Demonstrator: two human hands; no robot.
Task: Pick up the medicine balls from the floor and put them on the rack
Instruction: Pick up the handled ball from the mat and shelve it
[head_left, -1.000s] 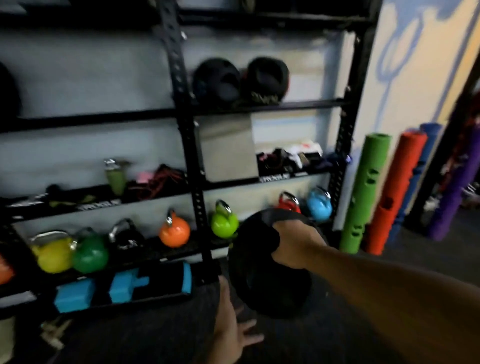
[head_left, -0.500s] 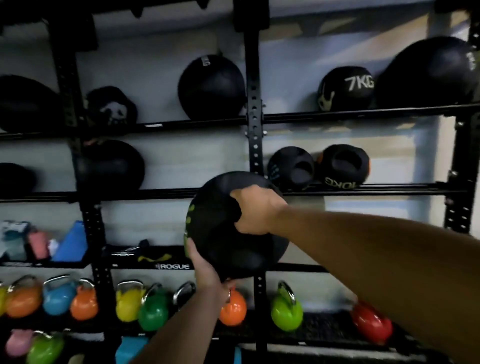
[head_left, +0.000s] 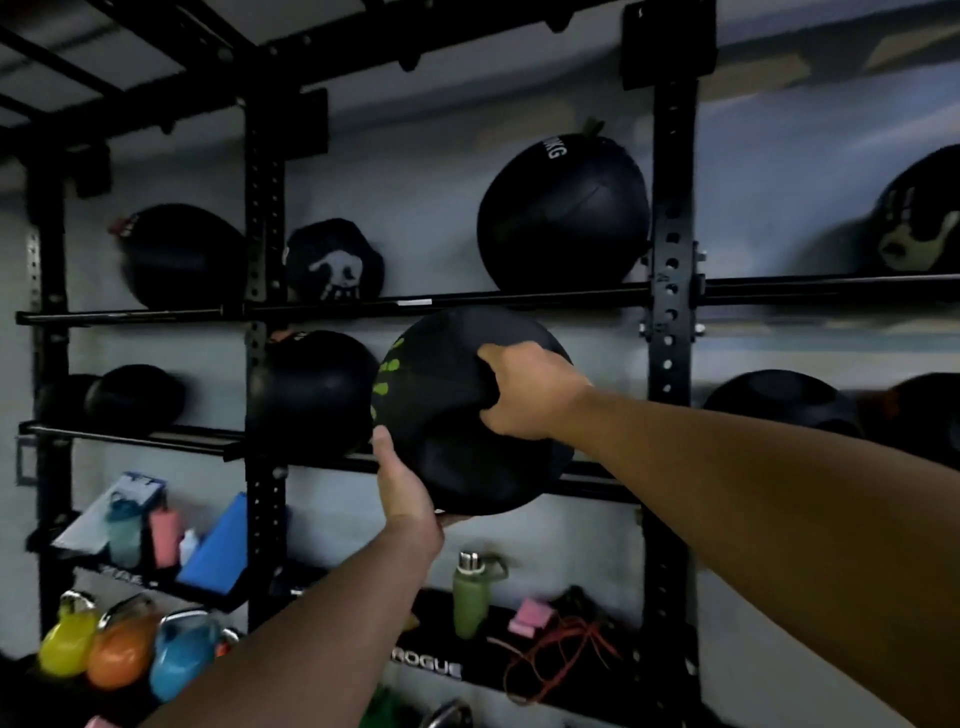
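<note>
Held up at the rack (head_left: 670, 291)'s middle shelf, right of a shelved ball: black medicine ball (head_left: 447, 447), probably heavy and firm, best cradled underneath, left hand (head_left: 408, 491) cupping below, right hand (head_left: 530, 392) fingers curled into its recess.

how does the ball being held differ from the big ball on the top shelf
The held ball has green markings; the top-shelf ball has white lettering. The held ball is gripped by the left hand and right hand; the top-shelf ball rests on its shelf. Both are black.
</note>
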